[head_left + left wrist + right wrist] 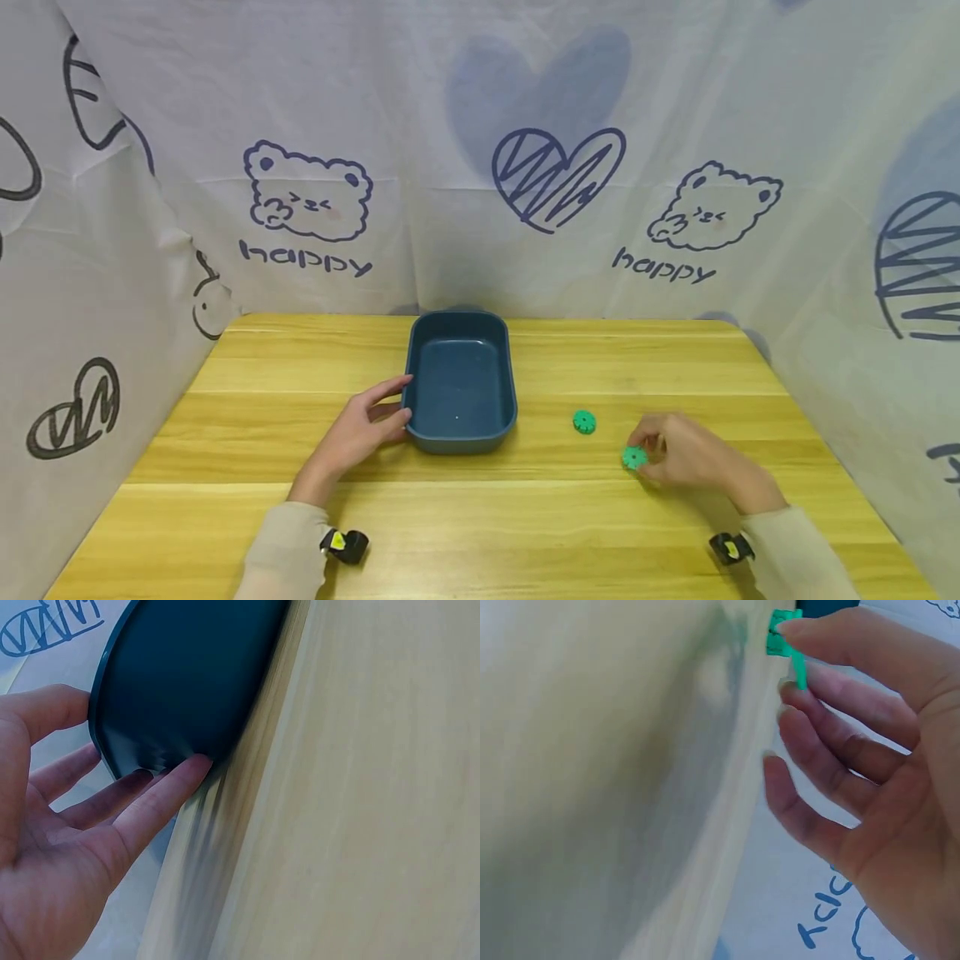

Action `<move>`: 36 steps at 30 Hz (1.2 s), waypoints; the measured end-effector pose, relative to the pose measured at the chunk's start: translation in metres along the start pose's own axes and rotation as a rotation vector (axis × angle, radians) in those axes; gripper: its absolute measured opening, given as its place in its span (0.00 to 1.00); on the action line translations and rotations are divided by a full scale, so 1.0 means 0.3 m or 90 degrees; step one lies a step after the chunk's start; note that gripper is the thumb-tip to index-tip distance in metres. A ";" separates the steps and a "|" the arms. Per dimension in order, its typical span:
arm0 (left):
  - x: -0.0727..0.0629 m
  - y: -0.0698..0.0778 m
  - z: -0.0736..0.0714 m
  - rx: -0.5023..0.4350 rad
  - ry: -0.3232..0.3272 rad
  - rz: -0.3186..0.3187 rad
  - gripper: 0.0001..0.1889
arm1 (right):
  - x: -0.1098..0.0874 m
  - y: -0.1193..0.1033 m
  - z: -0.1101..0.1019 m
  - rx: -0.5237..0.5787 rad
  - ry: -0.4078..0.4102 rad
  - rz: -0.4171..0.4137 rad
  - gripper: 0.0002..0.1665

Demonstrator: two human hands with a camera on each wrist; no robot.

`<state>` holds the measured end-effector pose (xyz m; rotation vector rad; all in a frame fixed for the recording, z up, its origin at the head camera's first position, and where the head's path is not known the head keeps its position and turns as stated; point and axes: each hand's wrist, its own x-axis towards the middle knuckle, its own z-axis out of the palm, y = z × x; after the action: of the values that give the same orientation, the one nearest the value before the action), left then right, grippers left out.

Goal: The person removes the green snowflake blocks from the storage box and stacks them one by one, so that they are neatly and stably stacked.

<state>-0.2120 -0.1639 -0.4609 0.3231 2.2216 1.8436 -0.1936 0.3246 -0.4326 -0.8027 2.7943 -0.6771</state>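
A dark blue rectangular tray (459, 446) stands on the wooden table left of two green notched discs. My left hand (358, 425) has its fingers spread against the tray's left side; in the left wrist view the fingertips (196, 763) touch its outer wall. On the right, my right hand (678, 450) pinches one green disc (634, 457) between thumb and fingers. That disc appears edge-on as a thin green strip (801, 671) in the right wrist view. The other green disc (584, 422) lies on the table between the tray and my right hand.
The table (480, 533) has light wood grain. White cloth (450, 267) printed with bears and hearts hangs behind it and at both sides. Black wrist cameras are strapped on both sleeves, the left camera (347, 546) and the right camera (731, 548).
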 end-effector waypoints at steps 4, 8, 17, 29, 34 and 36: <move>0.000 0.008 -0.001 -0.003 0.000 -0.004 0.31 | 0.047 -0.003 -0.016 -0.031 0.051 -0.005 0.12; 0.001 0.013 -0.001 -0.004 -0.001 -0.004 0.31 | 0.098 -0.003 -0.018 -0.040 0.085 -0.007 0.13; -0.002 0.012 -0.001 -0.010 -0.002 -0.001 0.31 | 0.185 -0.023 -0.013 -0.033 0.098 -0.013 0.14; -0.004 0.004 0.002 -0.010 -0.002 0.001 0.31 | 0.237 -0.036 0.015 0.013 0.074 0.023 0.13; -0.006 0.001 0.004 -0.012 -0.002 0.004 0.31 | 0.233 -0.030 0.032 0.021 0.077 0.026 0.13; -0.008 -0.001 0.004 -0.013 -0.003 0.005 0.31 | 0.230 -0.030 0.038 0.020 0.076 0.030 0.14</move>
<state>-0.2093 -0.1636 -0.4614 0.3324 2.2005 1.8663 -0.2446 0.2766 -0.4403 -0.7114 2.8899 -0.7847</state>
